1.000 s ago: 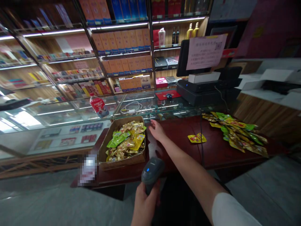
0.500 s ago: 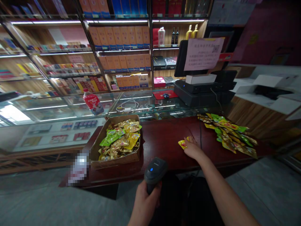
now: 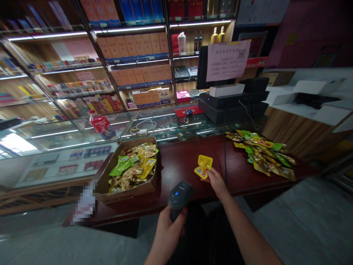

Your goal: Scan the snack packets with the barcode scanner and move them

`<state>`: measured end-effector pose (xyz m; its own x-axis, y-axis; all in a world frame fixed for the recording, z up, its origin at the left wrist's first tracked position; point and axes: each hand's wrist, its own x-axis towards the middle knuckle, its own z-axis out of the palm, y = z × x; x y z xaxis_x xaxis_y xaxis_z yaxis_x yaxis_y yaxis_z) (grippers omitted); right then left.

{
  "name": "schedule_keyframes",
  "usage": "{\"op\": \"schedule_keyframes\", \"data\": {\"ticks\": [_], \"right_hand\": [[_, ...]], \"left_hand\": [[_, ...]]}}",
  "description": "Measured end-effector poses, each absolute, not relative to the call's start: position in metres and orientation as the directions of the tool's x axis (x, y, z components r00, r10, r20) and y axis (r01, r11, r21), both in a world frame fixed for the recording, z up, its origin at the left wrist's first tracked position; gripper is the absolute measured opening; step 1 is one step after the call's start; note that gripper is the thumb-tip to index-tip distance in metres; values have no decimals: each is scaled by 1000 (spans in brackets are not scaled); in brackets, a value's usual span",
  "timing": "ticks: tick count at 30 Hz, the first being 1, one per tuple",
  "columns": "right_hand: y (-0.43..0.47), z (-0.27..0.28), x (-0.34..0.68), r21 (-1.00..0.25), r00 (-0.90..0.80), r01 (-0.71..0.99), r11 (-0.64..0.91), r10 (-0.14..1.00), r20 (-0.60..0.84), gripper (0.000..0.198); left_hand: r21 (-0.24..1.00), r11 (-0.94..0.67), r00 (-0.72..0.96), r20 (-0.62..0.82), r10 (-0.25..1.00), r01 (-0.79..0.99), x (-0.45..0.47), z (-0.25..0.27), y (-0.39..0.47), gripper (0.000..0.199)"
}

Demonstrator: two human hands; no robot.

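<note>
My left hand [image 3: 171, 225] is wrapped round the handle of a dark barcode scanner [image 3: 180, 195] with a blue light on top. Between the fingertips of my right hand [image 3: 216, 181] are yellow snack packets [image 3: 204, 162], apparently two, fanned apart just above the dark red table [image 3: 176, 162]. To the left, a cardboard box [image 3: 129, 192] is filled with gold, yellow and green snack packets [image 3: 132, 167]. Over on the table's right side lies a loose pile of similar snack packets [image 3: 261, 152].
Behind the table stands a glass counter [image 3: 124, 132] with a red-labelled bottle [image 3: 101, 125], a white cable [image 3: 143, 126] and a mouse [image 3: 188, 112]. A monitor [image 3: 202, 68] bearing a paper notice is at the back right. A black cord [image 3: 225, 154] crosses the table.
My right hand has lifted the yellow packets from the tabletop and drawn them left, toward the scanner. My left hand keeps its grip on the scanner. The camera view has shifted slightly.
</note>
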<state>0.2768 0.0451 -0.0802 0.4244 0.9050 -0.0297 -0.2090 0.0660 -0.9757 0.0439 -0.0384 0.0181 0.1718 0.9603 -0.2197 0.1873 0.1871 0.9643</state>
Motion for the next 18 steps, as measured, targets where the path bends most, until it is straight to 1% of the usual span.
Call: {"op": "schedule_keyframes", "data": {"ticks": [6,11,15,18], "right_hand": [[46,-75,277,-977,365,-214,6,928,-74,41],[46,-73,277,-963,392,-269,-5,913,-114,42],[45,-70,276,-965,383,-261,-4,918,-107,39],[42,-72,276,-975,368,-220,-6,925,-89,37]], "left_hand": [[951,211,170,-251,953,226,50,24,-30,35],[942,212,169,-261,951,261,49,19,-29,36],[941,186,189,-245,951,283,49,16,-29,32],[947,167,193,-224,955,275,49,13,-28,29]]}}
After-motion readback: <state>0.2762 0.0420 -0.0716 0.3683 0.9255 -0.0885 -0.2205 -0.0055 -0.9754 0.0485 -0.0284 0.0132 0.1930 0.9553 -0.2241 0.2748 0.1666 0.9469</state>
